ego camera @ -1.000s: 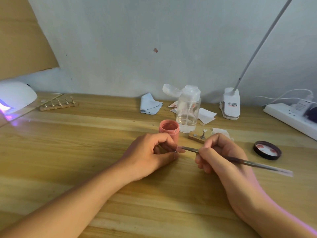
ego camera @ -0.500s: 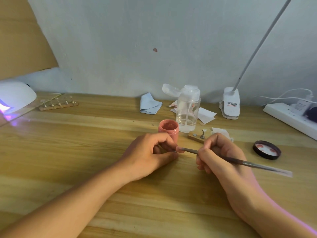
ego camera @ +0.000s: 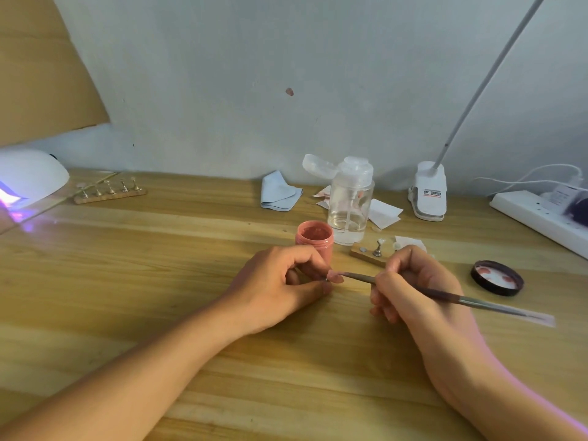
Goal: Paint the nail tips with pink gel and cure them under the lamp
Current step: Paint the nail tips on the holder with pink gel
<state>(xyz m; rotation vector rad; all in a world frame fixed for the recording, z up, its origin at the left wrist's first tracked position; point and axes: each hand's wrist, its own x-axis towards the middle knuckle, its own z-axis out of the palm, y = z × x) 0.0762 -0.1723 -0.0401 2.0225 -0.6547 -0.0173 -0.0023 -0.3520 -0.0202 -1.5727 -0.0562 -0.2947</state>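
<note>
My left hand [ego camera: 280,284] pinches a small stand carrying a pink nail tip [ego camera: 335,277] at the table's middle. My right hand [ego camera: 413,288] grips a thin brush [ego camera: 451,296], and its bristle end touches the nail tip. An open pink gel jar [ego camera: 315,238] stands just behind my left hand. The white curing lamp [ego camera: 28,178] glows purple at the far left. A wooden holder [ego camera: 109,194] with several metal stands lies beside the lamp. A short wooden holder [ego camera: 369,254] with one clear tip on a stand lies behind my right hand.
The jar's dark lid [ego camera: 497,278] lies open side up at the right. A clear pump bottle [ego camera: 350,205], a blue cloth [ego camera: 280,192], paper wipes [ego camera: 383,213], a clamp lamp base [ego camera: 429,194] and a white power strip [ego camera: 541,218] line the back.
Both hands stay nearly in place. The brush tip has made only a slight stroke along the nail tip.
</note>
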